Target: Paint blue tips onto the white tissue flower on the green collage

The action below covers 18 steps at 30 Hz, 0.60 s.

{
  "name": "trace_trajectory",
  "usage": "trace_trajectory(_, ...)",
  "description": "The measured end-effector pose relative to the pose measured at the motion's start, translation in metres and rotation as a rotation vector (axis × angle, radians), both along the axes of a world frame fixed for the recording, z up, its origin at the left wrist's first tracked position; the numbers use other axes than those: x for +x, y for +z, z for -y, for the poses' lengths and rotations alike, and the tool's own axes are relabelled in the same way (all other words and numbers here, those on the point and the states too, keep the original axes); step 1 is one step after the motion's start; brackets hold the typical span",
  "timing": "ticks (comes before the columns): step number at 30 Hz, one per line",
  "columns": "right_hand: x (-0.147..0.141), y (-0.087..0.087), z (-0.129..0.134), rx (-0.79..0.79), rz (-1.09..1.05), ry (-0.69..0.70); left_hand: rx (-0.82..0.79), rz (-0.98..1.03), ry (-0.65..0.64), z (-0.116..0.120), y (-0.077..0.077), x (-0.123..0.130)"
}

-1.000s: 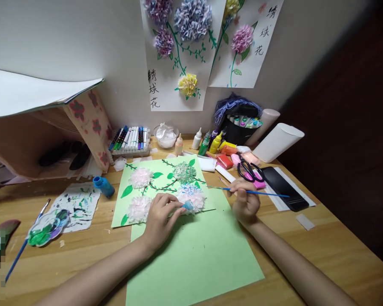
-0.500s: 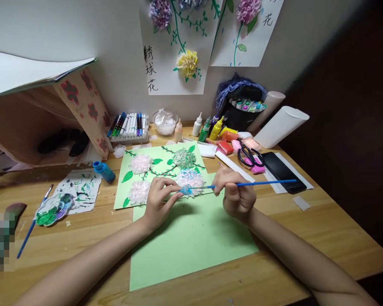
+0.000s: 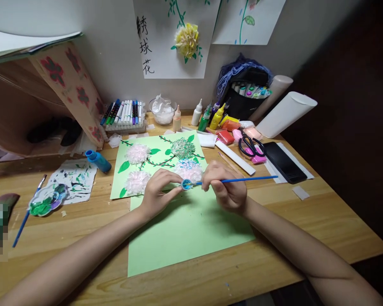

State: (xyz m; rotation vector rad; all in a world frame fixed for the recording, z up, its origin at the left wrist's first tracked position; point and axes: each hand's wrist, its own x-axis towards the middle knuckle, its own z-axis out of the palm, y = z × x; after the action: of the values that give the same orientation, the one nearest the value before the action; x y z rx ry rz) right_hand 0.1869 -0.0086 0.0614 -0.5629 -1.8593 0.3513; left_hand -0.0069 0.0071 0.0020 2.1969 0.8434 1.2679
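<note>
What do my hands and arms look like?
Your left hand and right hand are bare, with no gloves or rings in view. Both forearms are bare too, with no sleeve, watch or bracelet showing.

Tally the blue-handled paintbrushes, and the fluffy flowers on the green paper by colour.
Blue-handled paintbrushes: 2
Plain pale pink flowers: 2
Green-tinted flower: 1
Pale pink flower with blue tips: 1
Total: 6
</note>
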Motion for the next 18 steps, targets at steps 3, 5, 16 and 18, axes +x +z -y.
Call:
trace_trajectory(3, 0.0012, 0.0032, 0.0026, 0.043, 0.043, 0.0, 0.001, 0.0, -0.002, 0.0003, 0.0002, -0.0003)
trace_trajectory(5, 0.0014, 0.0048, 0.0039, 0.058, 0.087, -0.007, 0.006, 0.002, -0.004, 0.0005, 0.0001, -0.0004)
trace_trajectory(16, 0.0011, 0.005, 0.002, 0.098, 0.248, 0.006, 0.046, -0.016, 0.037, -0.0006, -0.0001, 0.0001)
trace_trajectory(18, 0.0012, 0.0052, 0.0021, 0.086, 0.216, 0.023, 0.048, -0.016, 0.032, -0.0006, 0.0002, 0.0003)
